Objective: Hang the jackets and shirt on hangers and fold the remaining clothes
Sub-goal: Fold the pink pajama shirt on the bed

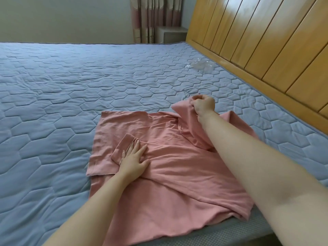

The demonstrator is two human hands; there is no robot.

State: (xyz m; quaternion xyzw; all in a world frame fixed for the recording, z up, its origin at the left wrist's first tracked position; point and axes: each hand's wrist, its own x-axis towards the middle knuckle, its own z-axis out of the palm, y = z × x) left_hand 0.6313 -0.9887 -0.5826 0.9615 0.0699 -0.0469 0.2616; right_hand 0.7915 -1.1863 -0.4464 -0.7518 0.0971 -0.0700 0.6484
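A pink short-sleeved top (pixel 170 167) lies spread on the blue quilted bed (pixel 71 96), its near hem hanging over the mattress edge. One sleeve is folded inward onto the body of the top. My left hand (pixel 134 158) presses flat on that folded sleeve with straight fingers. My right hand (pixel 203 103) grips the other sleeve at the far right and holds it lifted off the bed, the cloth bunched in its curled fingers.
A wooden headboard (pixel 266 47) runs along the right side of the bed. A crumpled clear plastic bag (pixel 201 65) lies near it. Curtains (pixel 156 16) and a small cabinet (pixel 173 33) stand beyond the far edge.
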